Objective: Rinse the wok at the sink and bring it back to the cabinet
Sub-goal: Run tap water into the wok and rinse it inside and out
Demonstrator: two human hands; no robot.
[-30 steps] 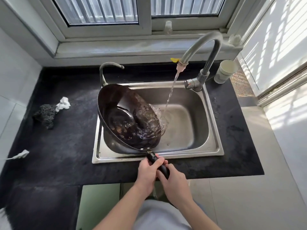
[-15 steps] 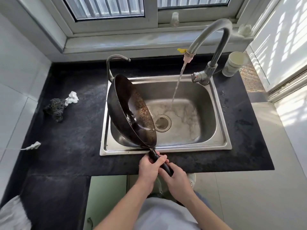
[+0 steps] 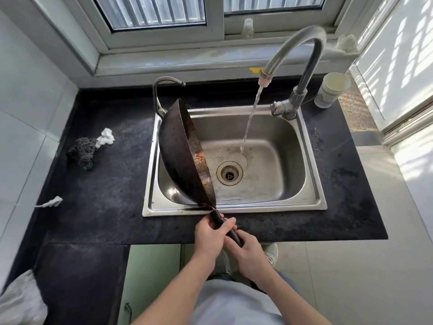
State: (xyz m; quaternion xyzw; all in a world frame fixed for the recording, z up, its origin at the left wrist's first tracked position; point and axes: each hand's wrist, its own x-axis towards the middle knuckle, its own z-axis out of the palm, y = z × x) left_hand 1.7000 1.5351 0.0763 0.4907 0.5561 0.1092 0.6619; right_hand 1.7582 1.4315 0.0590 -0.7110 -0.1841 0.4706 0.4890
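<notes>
Both hands (image 3: 208, 235) grip tilted wok (image 3: 180, 148) in sink (image 3: 315, 202); cup (image 3: 330, 92) print illegible.

Wok (image 3: 178, 151): dark brown-black outer shell; inner face speckled rust-orange.
Handle (image 3: 226, 228): black.
Sink (image 3: 314, 204): silver-grey steel; pale mottled stains on floor.
Countertop (image 3: 105, 188): black, faint grey mottling.
Faucet (image 3: 295, 41): dull grey; nozzle (image 3: 264, 80) pink; tab (image 3: 255, 70) yellow.
Cup (image 3: 331, 91): off-white.
Scouring pad (image 3: 83, 152): dark grey; scrap (image 3: 106, 137) beside it white.
Cabinet door (image 3: 152, 277): pale green.
Wall tiles (image 3: 28, 102): white.
Window (image 3: 214, 17): white frame; vertical grey-white stripes behind glass.
</notes>
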